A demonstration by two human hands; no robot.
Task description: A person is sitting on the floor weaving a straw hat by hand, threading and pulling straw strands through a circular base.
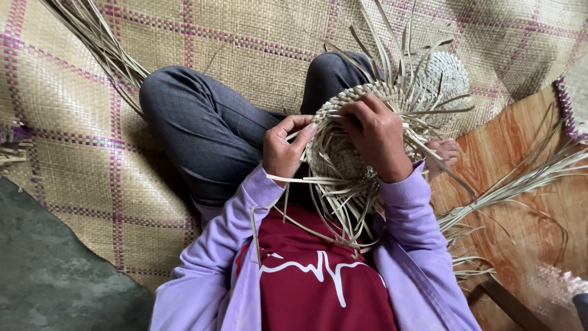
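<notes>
- Head view, looking straight down on a person seated cross-legged on a woven mat [92,153] of pale straw colour with purple-pink check lines.
- A half-made woven basket [343,153] of pale flat strips sits in the lap, just right of the frame's centre, its braided rim arching at 12 o'clock and loose strip ends fanning out toward 6 o'clock over the dark red shirt.
- The left hand [285,147] is at 9 o'clock of the basket, fingers curled, thumb and fingertips pinching the rim edge and a strip there.
- The right hand [376,138] lies over the basket at about 2 o'clock of its bowl, fingers bent and pressed on the rim, gripping strips; which single strip it holds I cannot tell.
- Both sleeves are lilac; grey trousers cover the bent knees at 10 and 12 o'clock.
- A second woven piece [444,76] lies behind the basket at 1 o'clock, with upright strip ends between them.
- A bundle of loose strips [527,178] lies at 3 o'clock across an orange-brown wood-pattern floor [527,227].
- More strips [101,43] trail over the mat at 10 o'clock.
- Bare toes [444,153] show just right of the right wrist.
</notes>
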